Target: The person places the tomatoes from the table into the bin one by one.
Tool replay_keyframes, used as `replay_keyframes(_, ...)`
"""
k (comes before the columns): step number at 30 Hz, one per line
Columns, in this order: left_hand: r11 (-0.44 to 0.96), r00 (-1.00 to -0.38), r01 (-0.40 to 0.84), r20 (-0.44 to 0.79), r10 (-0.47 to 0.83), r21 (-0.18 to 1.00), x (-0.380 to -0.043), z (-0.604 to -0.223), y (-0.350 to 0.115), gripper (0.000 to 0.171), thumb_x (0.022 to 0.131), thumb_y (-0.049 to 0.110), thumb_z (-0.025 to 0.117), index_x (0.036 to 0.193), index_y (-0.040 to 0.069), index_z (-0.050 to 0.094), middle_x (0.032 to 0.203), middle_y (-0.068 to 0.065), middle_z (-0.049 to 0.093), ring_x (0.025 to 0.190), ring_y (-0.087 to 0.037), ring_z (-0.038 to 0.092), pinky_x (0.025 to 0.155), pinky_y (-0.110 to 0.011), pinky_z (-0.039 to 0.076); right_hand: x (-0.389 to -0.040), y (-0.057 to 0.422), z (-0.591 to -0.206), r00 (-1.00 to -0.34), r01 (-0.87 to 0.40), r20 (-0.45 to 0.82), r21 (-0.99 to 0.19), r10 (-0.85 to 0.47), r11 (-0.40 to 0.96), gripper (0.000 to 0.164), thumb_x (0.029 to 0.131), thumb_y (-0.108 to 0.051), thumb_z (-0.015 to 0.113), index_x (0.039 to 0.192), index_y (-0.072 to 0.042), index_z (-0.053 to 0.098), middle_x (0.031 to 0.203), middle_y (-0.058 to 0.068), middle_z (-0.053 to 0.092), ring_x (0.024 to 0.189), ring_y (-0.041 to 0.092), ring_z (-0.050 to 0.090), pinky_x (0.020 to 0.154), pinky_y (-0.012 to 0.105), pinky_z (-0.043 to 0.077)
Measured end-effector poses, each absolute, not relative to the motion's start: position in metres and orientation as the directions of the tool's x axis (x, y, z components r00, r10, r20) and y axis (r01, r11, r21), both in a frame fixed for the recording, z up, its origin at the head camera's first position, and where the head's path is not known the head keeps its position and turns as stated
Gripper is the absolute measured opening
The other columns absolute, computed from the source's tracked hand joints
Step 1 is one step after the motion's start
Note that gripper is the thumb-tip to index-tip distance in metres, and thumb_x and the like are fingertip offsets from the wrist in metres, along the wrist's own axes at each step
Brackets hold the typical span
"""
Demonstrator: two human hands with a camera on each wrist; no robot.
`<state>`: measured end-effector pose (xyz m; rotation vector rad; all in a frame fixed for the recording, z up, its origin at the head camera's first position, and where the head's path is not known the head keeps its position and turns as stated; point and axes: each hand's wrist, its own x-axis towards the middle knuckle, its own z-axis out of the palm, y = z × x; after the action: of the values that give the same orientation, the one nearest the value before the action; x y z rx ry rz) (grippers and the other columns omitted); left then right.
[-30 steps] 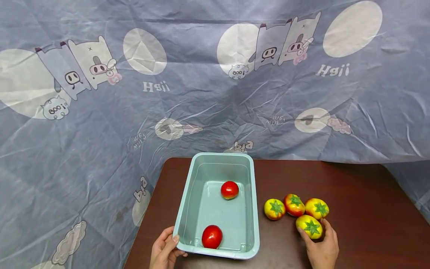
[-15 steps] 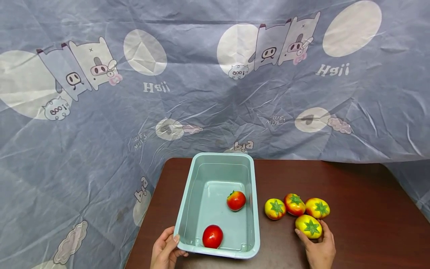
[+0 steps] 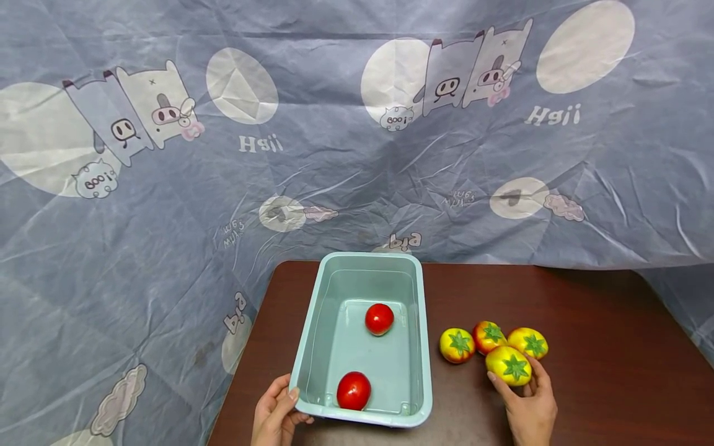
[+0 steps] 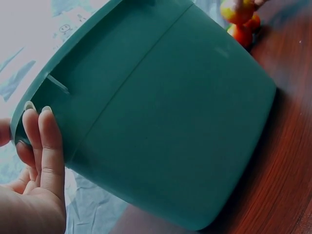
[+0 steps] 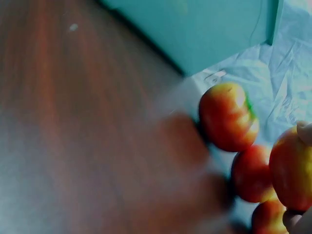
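Observation:
My left hand (image 3: 273, 412) grips the rim of a pale blue-green plastic bin (image 3: 425, 347) at its near left corner. In the left wrist view, the fingers (image 4: 50, 141) lie against the bin's outer wall under the rim. Two red tomatoes lie inside: one near the front (image 3: 354, 391), the other farther back (image 3: 379, 319). My right hand (image 3: 530, 409) holds a yellow-and-red tomato (image 3: 509, 365) with a green star-shaped top, between thumb and fingers. In the right wrist view this tomato (image 5: 292, 170) appears raised off the table, and only the fingertips show.
Behind the held tomato sit three more on the dark brown table (image 3: 602, 347): a left one (image 3: 457, 345), a middle one (image 3: 489, 336) and a right one (image 3: 527, 342). A grey-blue printed cloth (image 3: 334, 155) hangs behind and to the left of the table.
My right hand has lifted its tomato slightly and shifted it left. Inside the bin, the farther tomato rolled toward the front right, then back. The left hand stays on the rim.

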<state>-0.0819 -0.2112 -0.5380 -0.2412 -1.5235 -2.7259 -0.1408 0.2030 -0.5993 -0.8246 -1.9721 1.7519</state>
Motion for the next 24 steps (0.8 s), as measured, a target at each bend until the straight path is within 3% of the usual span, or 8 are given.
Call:
replay_keyframes(6,-0.541,-0.986,0.090,0.150,0.067,0.836,-0.080,-0.538,-0.212,0.028,0.099,-0.005,0.036,0.119,0.004,0.053,0.099,-0.002,0.070,0.072,-0.010,0.068,0.062,-0.023,0.060,-0.139,0.190,-0.568,-0.842,0.069,-0.065,-0.998,0.536,-0.013,0.083,0.070,-0.001,0.085,0.142,-0.018,0.048,0.139,-0.002,0.052,0.115,-0.009,0.052,0.081,-0.001,0.046)
replay_keyframes(12,-0.548,-0.983,0.105,0.169,0.067,0.830,-0.080,-0.538,-0.211,0.028,0.099,-0.005,0.035,0.120,0.003,0.053,0.100,-0.002,0.070,0.073,-0.010,0.068,0.063,-0.024,0.060,-0.137,0.174,-0.537,-0.903,-0.053,0.032,-0.998,0.428,-0.036,0.086,0.068,0.014,0.080,0.142,-0.014,0.048,0.139,0.000,0.052,0.116,-0.003,0.054,0.086,0.006,0.050)
replay_keyframes(19,-0.553,-0.982,0.110,0.175,0.066,0.826,-0.081,-0.541,-0.210,0.029,0.100,-0.005,0.036,0.121,0.004,0.054,0.101,-0.001,0.070,0.074,-0.010,0.068,0.063,-0.024,0.060,-0.133,0.154,-0.509,-0.945,-0.180,0.173,-0.984,0.278,-0.002,0.086,0.068,0.018,0.077,0.144,-0.010,0.046,0.145,0.013,0.047,0.124,0.003,0.052,0.096,0.010,0.047)
replay_keyframes(24,-0.555,-0.984,0.103,0.166,0.064,0.825,-0.081,-0.542,-0.210,0.028,0.100,-0.005,0.036,0.121,0.004,0.054,0.101,-0.001,0.069,0.074,-0.011,0.069,0.063,-0.025,0.061,-0.133,0.139,-0.498,-0.952,-0.239,0.233,-0.971,0.197,-0.006,0.086,0.069,0.018,0.076,0.145,-0.008,0.044,0.147,0.012,0.047,0.129,0.004,0.050,0.100,0.011,0.045)
